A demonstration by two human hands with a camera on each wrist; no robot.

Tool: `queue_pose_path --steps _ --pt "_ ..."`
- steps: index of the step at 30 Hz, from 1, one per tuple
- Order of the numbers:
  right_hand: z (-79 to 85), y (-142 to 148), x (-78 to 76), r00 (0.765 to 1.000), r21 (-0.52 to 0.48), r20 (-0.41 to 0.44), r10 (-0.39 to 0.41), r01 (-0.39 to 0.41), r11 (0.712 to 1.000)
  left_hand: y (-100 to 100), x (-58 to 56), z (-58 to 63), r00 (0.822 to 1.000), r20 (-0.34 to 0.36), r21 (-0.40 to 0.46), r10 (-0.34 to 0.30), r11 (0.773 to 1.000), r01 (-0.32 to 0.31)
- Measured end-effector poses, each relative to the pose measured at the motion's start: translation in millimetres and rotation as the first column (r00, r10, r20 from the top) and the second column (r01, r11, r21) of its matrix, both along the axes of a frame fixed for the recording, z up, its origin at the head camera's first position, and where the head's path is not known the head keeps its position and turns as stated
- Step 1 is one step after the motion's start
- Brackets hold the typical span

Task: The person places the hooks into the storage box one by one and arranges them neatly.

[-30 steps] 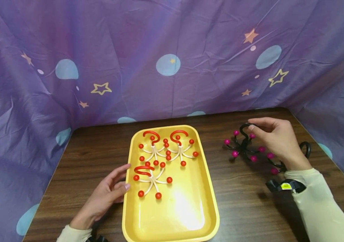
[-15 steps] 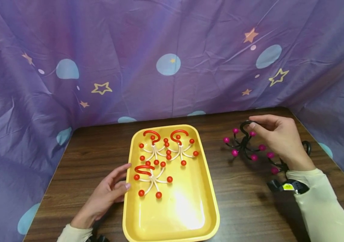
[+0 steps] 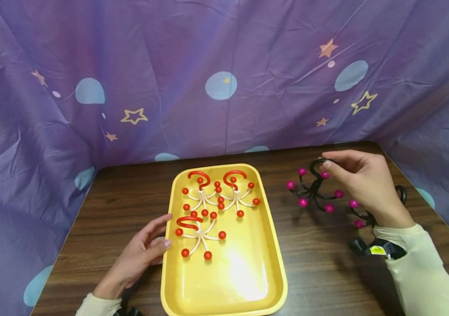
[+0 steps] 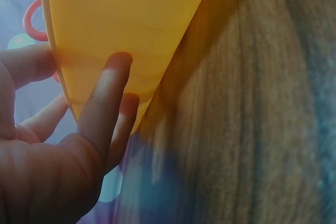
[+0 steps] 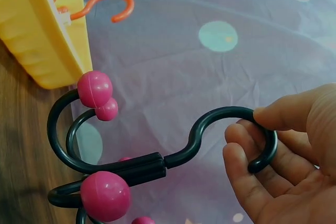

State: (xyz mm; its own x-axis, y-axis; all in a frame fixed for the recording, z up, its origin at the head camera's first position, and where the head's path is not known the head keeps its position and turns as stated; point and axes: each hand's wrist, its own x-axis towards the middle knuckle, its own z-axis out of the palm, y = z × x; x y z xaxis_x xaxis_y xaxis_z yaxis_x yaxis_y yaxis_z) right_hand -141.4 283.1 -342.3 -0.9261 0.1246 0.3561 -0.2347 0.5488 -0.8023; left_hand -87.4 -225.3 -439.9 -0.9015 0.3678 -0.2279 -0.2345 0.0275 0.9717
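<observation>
My right hand (image 3: 362, 182) pinches the curved hook of a black hook hanger (image 5: 139, 169) between thumb and fingers. Several curved arms tipped with pink balls spread below it, held over the table right of the yellow tray (image 3: 208, 289). Along the tray's left side, my left hand (image 3: 133, 259) rests with fairly straight fingers; in the left wrist view some fingertips (image 4: 121, 61) touch the outer wall and others meet the rim. Inside the tray stand three white hangers with red hooks and red balls: back left (image 3: 201, 193), back right (image 3: 236, 193) and left of the middle (image 3: 198, 235).
Another black hanger with pink balls (image 3: 366, 216) stands on the wooden table (image 3: 126, 193) at the right, partly hidden behind my right wrist. A purple curtain (image 3: 169, 57) with stars and dots encloses the table's back and sides.
The right hand's black hanger has swung slightly left, its ball-tipped arms shifting toward the tray. The left hand and the tray look the same.
</observation>
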Motion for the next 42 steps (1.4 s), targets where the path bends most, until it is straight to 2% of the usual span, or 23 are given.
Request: queue_pose_path --steps 8,23,35,42 --pt "11.9 -12 8.6 0.999 0.023 -0.018 0.032 -0.032 0.999 0 -2.2 -1.3 1.000 0.011 -0.013 0.012 1.000 -0.012" --pt "29.6 -38 24.2 0.987 -0.027 -0.076 0.139 -0.141 0.990 0 1.1 0.3 1.000 0.012 -0.004 0.007 1.000 -0.007" --pt "41.0 -62 32.6 0.966 -0.007 -0.097 0.241 -0.243 0.970 0 0.7 2.6 1.000 0.015 -0.010 0.006 1.000 -0.006" --pt "43.9 -81 34.4 0.932 -0.028 -0.125 0.339 -0.345 0.938 -1 0.8 1.2 1.000 0.006 0.006 -0.003 1.000 0.003"
